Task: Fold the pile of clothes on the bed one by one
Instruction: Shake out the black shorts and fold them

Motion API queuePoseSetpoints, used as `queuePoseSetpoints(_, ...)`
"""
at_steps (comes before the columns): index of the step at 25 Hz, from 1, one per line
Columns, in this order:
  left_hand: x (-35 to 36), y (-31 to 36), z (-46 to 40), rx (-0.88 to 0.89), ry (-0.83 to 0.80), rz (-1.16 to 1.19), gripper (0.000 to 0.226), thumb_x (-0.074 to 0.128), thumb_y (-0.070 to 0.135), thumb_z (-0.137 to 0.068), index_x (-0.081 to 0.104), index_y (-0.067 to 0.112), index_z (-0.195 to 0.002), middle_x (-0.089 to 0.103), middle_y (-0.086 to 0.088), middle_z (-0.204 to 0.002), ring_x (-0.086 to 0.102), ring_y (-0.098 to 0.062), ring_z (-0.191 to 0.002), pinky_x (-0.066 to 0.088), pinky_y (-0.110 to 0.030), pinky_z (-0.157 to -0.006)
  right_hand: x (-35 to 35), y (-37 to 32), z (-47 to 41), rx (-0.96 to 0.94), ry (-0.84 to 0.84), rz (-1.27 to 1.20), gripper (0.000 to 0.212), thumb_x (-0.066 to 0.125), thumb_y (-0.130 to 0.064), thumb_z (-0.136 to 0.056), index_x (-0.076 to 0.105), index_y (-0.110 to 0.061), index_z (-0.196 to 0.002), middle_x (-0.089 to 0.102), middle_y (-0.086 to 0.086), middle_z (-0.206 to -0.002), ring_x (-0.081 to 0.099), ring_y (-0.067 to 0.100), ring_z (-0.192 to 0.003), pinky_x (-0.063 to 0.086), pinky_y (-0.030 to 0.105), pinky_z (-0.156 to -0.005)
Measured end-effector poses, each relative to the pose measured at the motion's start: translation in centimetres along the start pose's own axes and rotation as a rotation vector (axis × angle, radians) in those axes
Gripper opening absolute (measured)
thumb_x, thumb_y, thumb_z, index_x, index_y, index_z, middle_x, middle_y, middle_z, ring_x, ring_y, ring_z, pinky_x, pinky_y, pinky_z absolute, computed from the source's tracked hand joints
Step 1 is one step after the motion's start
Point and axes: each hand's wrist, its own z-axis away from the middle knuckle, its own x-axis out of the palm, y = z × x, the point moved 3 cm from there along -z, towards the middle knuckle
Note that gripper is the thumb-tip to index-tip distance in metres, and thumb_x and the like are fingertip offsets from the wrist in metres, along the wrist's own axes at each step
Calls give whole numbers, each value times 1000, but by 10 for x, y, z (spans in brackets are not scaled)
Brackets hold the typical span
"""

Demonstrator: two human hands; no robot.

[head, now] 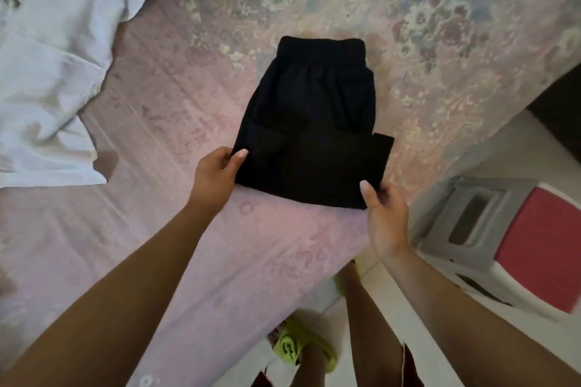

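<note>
Mid-fold: left hand (pixel 217 171) and right hand (pixel 382 214) each pinch shorts' (pixel 311 122) near hem on bed (pixel 176 97). Next: carry hem to waistband.

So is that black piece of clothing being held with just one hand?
No, the left hand pinches the near left corner of the black garment and the right hand pinches its near right corner.

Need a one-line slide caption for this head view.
Left hand and right hand pinch near corners of black elastic-waist shorts on pink floral bedsheet.
</note>
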Motion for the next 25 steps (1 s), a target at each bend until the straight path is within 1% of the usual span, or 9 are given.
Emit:
queuePoseSetpoints(4, 12, -5, 0, -103, 198, -67, 44, 48, 29, -99, 40, 11, -60, 38, 0, -56, 33, -9, -51, 30, -16, -46, 6, 1, -13, 25, -59, 27, 31, 43, -25, -100, 57, -20, -73, 52, -12, -67, 50, -2, -63, 40, 11, -64)
queuePoseSetpoints(7, 18, -7, 1, -121, 222, -223, 35, 48, 28, -99, 49, 6, -71, 50, -2, -65, 46, -18, -60, 32, -24, -55, 8, 11, -20, 51, -61, 176, 38, 44, -29, -100, 45, -14, -64, 40, -3, -60, 41, 10, -58, 38, 28, -61)
queuePoseSetpoints(9, 13, -4, 2, 116, 347, -433, 25, 53, 25, -95, 56, 1, -91, 59, -13, -82, 55, -28, -75, 40, -35, -63, 4, 13, -24, -10, 12, 329, 28, 52, -33, -95, 49, -13, -75, 49, 2, -69, 49, 18, -68, 43, 37, -68)
queuePoseSetpoints(11, 6, -4, 8, 610, 470, -675, 27, 55, 25, -93, 54, 1, -105, 62, -21, -98, 55, -32, -90, 43, -43, -75, -3, 5, -26, -402, 168, 653, 21, 60, -30, -92, 53, -10, -94, 59, 10, -90, 54, 27, -86, 43, 40, -80)
queuePoseSetpoints(14, 5, -24, 13, 1209, 19, -975, 54, 46, 45, -92, 45, 11, -133, 53, -18, -136, 46, -31, -127, 33, -48, -102, -5, 6, -28, -1052, -44, 984, 44, 50, -44, -93, 53, -9, -119, 59, 14, -122, 52, 30, -113, 39, 41, -96)
queuePoseSetpoints(17, 0, -31, -7, 1149, -227, -1087, 77, 49, 59, -87, 27, 15, -147, 42, -14, -146, 36, -30, -137, 30, -51, -110, -5, 15, -43, -1103, -404, 1224, 86, 39, -67, -84, 30, -7, -145, 32, 11, -151, 23, 29, -141, 18, 48, -114)
queuePoseSetpoints(19, 3, -25, -21, 1075, -299, -1046, 84, 68, 46, -78, 30, 11, -144, 50, -16, -140, 44, -30, -133, 36, -49, -108, -5, 13, -56, -1082, -487, 1306, 92, 50, -65, -79, 22, -11, -148, 29, 10, -153, 17, 28, -143, 12, 47, -115)
queuePoseSetpoints(22, 6, -11, -20, 1121, -326, -978, 72, 82, 17, -67, 46, 2, -128, 61, -20, -124, 58, -33, -118, 45, -46, -102, -9, 2, -69, -1142, -591, 1294, 87, 79, -33, -66, 39, -10, -139, 40, 13, -147, 24, 27, -139, 12, 42, -115)
queuePoseSetpoints(25, -8, 0, -7, 1046, -307, -729, 42, 79, -2, -69, 63, 2, -108, 70, -15, -103, 69, -28, -92, 55, -42, -86, -18, -16, -72, -1071, -662, 1025, 52, 72, -9, -73, 59, -12, -123, 55, 7, -135, 39, 20, -133, 14, 28, -115)
